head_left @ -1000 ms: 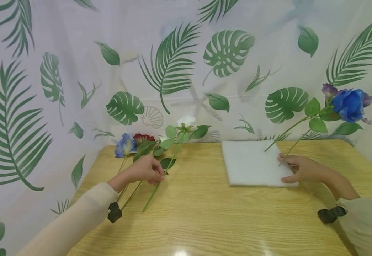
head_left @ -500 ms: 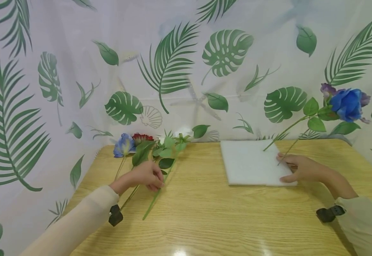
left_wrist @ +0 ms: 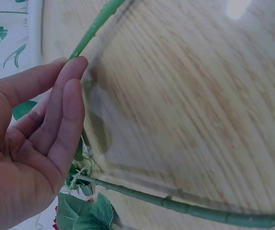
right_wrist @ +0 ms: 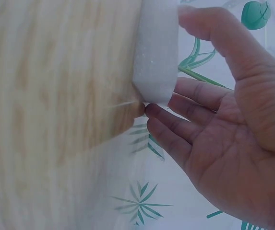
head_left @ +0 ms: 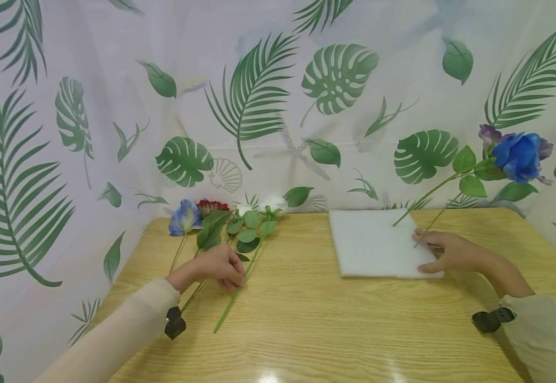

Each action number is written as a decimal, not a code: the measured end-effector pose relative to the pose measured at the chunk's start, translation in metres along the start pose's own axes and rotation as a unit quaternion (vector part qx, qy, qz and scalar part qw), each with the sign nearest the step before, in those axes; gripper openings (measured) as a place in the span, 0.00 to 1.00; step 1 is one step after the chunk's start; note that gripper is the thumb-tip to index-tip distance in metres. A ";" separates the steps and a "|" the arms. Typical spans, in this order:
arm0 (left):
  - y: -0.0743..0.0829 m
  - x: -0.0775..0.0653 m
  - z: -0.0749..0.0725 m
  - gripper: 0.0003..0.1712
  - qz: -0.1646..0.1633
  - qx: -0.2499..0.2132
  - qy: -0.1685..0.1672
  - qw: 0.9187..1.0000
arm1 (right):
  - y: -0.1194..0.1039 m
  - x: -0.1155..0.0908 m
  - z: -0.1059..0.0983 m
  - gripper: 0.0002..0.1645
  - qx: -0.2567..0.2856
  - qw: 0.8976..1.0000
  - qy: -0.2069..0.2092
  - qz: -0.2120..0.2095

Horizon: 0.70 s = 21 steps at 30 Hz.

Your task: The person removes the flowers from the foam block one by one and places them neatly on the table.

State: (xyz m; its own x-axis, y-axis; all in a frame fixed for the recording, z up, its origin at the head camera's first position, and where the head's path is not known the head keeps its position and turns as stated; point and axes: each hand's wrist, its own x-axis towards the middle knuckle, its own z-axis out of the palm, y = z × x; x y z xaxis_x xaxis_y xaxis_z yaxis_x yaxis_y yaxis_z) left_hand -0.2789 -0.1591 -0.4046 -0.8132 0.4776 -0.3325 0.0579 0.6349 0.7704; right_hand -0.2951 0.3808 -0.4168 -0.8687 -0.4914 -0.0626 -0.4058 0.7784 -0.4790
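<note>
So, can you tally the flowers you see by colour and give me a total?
Blue: 2, light blue flower on the left, blue rose on the right
White: 2, held white flower, second white flower
Red: 1, red flower
Purple: 1, purple flower partly hidden behind the blue rose
Total: 6

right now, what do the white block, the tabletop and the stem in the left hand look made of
White block: probably foam, matte, its edge faintly speckled.
Tabletop: wood or wood-look laminate, glossy, showing grain and bright reflections.
Stem pinched by the left hand: likely moulded plastic, satin, green with small nubs; coated wire possible.
</note>
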 end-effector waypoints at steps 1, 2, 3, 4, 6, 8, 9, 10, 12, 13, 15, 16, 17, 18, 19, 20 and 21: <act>-0.001 0.000 0.000 0.07 -0.003 0.001 0.001 1.000 | 0.000 0.000 0.000 0.47 -0.003 1.000 0.000 0.000; -0.002 0.000 0.000 0.07 -0.007 0.000 0.003 1.000 | 0.000 0.000 0.000 0.47 -0.002 1.000 0.000 -0.001; -0.002 0.000 0.000 0.06 -0.010 0.000 0.005 1.000 | 0.000 0.000 0.001 0.47 -0.004 1.000 -0.001 -0.001; -0.003 0.000 -0.001 0.06 -0.014 0.000 0.006 1.000 | 0.000 0.000 0.000 0.48 -0.005 1.000 -0.001 -0.001; -0.003 0.000 -0.001 0.06 -0.019 0.002 0.008 1.000 | -0.001 0.000 0.000 0.48 -0.002 1.000 -0.004 0.000; -0.003 -0.001 -0.003 0.06 -0.025 0.002 0.010 1.000 | -0.002 -0.001 0.000 0.49 0.001 1.000 -0.005 0.001; -0.003 -0.001 -0.004 0.06 -0.027 0.005 0.011 1.000 | -0.003 -0.001 0.000 0.49 0.001 1.000 -0.005 0.002; -0.002 -0.002 -0.005 0.06 -0.029 0.005 0.011 1.000 | -0.003 -0.001 -0.001 0.49 0.001 1.000 -0.004 0.003; -0.002 -0.003 -0.006 0.06 -0.032 0.007 0.013 0.999 | -0.004 -0.001 -0.001 0.49 -0.001 1.000 -0.002 0.003; -0.003 -0.003 -0.007 0.06 -0.034 0.007 0.015 0.999 | -0.004 -0.001 -0.001 0.49 -0.002 1.000 -0.002 0.004; -0.003 -0.004 -0.008 0.06 -0.036 0.009 0.018 0.999 | -0.004 -0.001 -0.001 0.49 -0.004 1.000 -0.001 0.004; -0.002 -0.005 -0.009 0.06 -0.038 0.008 0.020 0.999 | -0.005 -0.001 -0.001 0.49 -0.003 1.000 -0.001 0.004; -0.002 -0.005 -0.009 0.06 -0.040 0.009 0.022 0.999 | -0.005 -0.001 -0.001 0.49 -0.003 1.000 -0.001 0.004; -0.002 -0.006 -0.009 0.06 -0.042 0.008 0.023 0.999 | -0.005 -0.001 -0.001 0.49 -0.003 1.000 -0.002 0.004; -0.001 -0.007 -0.009 0.06 -0.044 0.009 0.023 0.999 | -0.005 -0.001 -0.001 0.49 -0.002 1.000 -0.002 0.004; -0.001 -0.007 -0.009 0.06 -0.046 0.008 0.022 0.999 | -0.005 -0.001 -0.001 0.49 -0.002 1.000 -0.003 0.004; -0.001 -0.008 -0.009 0.06 -0.048 0.008 0.019 0.999 | -0.005 -0.001 -0.001 0.49 -0.003 1.000 -0.003 0.004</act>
State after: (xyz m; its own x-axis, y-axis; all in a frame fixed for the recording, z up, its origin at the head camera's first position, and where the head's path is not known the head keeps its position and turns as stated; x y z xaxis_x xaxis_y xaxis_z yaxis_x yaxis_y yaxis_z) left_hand -0.2781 -0.1687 -0.3975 -0.8369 0.3905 -0.3835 -0.0127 0.6866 0.7270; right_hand -0.2924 0.3779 -0.4138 -0.8703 -0.4874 -0.0717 -0.4002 0.7843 -0.4740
